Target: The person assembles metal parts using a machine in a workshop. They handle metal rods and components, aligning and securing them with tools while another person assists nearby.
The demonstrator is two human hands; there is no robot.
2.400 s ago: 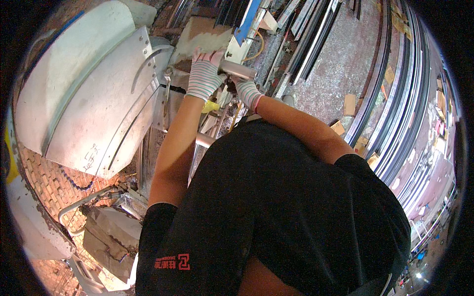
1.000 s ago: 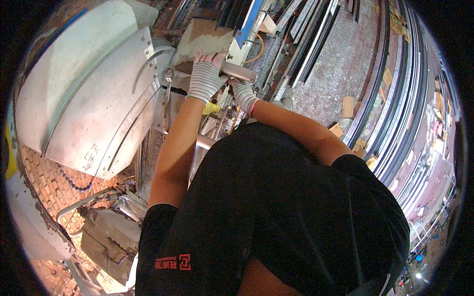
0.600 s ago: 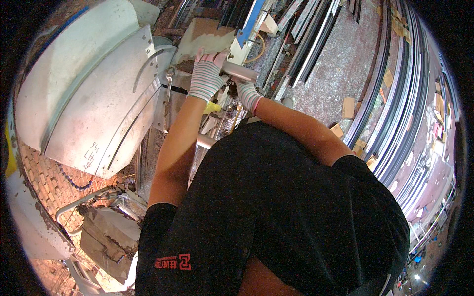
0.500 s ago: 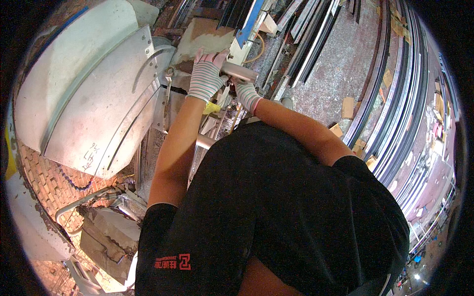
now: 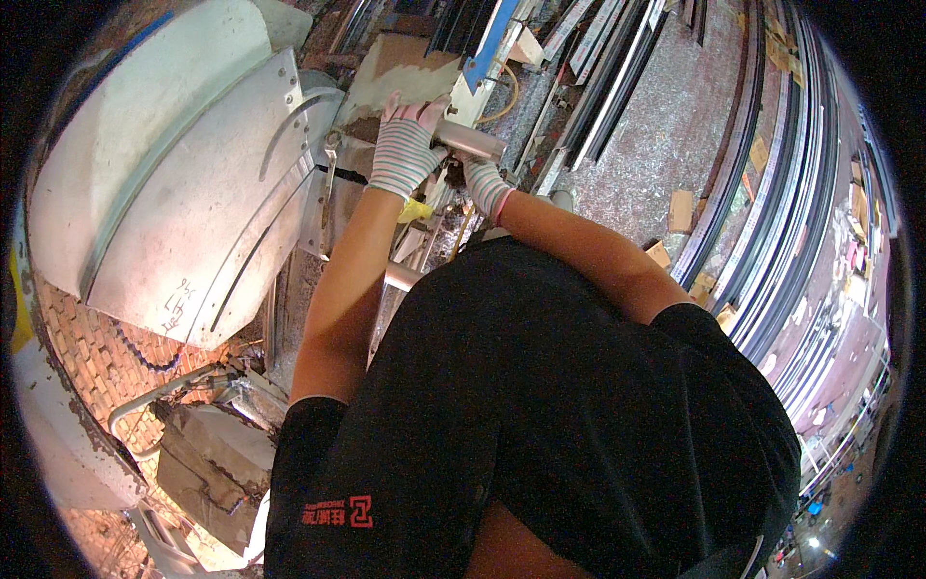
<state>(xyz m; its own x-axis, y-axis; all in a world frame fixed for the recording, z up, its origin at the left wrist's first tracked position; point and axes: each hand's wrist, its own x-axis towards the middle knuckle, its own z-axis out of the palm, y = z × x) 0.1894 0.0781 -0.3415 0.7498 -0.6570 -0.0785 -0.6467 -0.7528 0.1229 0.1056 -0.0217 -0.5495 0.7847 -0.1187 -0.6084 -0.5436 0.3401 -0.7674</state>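
Observation:
A short, smooth metal cylinder (image 5: 470, 140) juts out to the right beside my hands, at the upper middle. My left hand (image 5: 405, 150), in a striped glove with pinkish fingertips, rests at the cylinder's left end. Its fingers are stretched forward and apart, with the thumb close to the cylinder. Just below the cylinder is my right hand (image 5: 487, 185), in a matching glove. The cylinder and the hand itself hide its fingertips, so a grip cannot be made out. A yellow piece (image 5: 415, 210) shows beneath my left wrist.
Large pale curved metal plates (image 5: 193, 203) stand on the left above a brick-patterned floor (image 5: 92, 343). A wrench-like metal bar (image 5: 329, 179) is left of my left wrist. Long dark and silver profiles (image 5: 772, 193) lie along the right, near a small cardboard piece (image 5: 680, 210).
My right hand's fingers have shifted very slightly to the right beneath the cylinder. My left hand has stayed in nearly the same place.

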